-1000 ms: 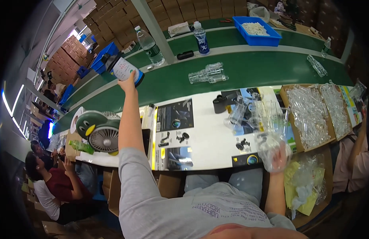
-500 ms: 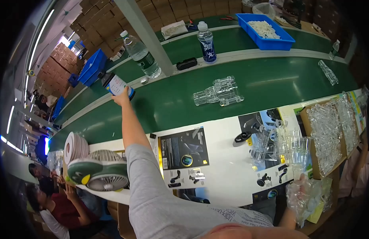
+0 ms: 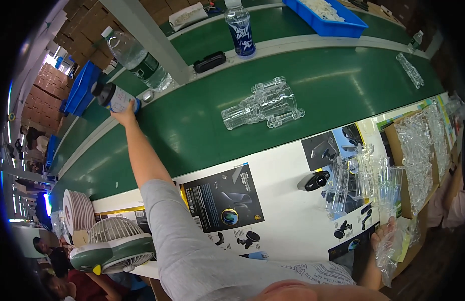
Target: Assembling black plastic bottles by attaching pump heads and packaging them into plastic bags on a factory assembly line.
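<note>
At the far left my left hand (image 3: 124, 114) is closed around a bottle (image 3: 120, 99) with a dark cap and a white-and-blue label. The bottle leans to the left beside the metal rail. A small round silvery lid (image 3: 148, 95) lies just right of it. Down at the lower right, my right hand (image 3: 382, 237) is closed on crumpled clear plastic (image 3: 390, 256), which partly hides the fingers. Above that hand, several clear plastic parts (image 3: 365, 180) lie heaped on the printed sheets. A larger clear plastic assembly (image 3: 265, 104) rests on the green belt (image 3: 192, 130).
A water bottle (image 3: 144, 67), a post (image 3: 152, 37), a black case (image 3: 210, 62) and a blue-labelled bottle (image 3: 241, 35) line the rail. A green-and-white fan (image 3: 112, 248) stands at left. A carton of clear parts (image 3: 415, 165) sits at right; a black device (image 3: 313, 180) lies mid-table.
The whole view has shifted, with the far bottles moving left and up. My left hand still grips the bottle beside the lid. More of my right hand's fingers show against the clear plastic.
</note>
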Action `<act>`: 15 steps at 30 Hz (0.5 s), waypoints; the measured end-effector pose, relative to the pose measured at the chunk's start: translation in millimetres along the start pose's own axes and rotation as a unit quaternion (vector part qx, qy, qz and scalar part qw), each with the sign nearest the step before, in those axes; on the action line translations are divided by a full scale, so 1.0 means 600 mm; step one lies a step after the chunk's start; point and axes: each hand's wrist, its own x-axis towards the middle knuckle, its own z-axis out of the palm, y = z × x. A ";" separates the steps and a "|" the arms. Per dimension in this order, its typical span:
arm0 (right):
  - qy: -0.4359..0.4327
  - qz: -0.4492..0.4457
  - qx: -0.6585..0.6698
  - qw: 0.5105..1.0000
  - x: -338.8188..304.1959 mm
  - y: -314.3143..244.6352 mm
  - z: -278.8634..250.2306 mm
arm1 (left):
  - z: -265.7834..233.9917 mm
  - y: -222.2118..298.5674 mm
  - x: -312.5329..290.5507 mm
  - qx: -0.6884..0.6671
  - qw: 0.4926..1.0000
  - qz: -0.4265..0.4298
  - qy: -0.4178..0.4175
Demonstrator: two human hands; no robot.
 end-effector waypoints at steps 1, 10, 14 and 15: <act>0.004 0.003 0.000 1.000 0.000 -0.001 -0.001 | -0.001 -0.003 0.016 0.009 1.000 0.017 -0.020; 0.070 0.013 -0.003 0.997 0.027 0.015 0.052 | 0.019 -0.034 0.039 0.000 0.995 0.012 -0.103; 0.026 0.011 0.049 0.998 0.018 0.008 0.031 | -0.012 -0.035 0.084 0.224 0.973 0.043 0.034; 0.036 0.010 0.018 0.999 0.016 0.007 0.027 | -0.016 -0.032 0.076 0.224 0.973 0.042 0.026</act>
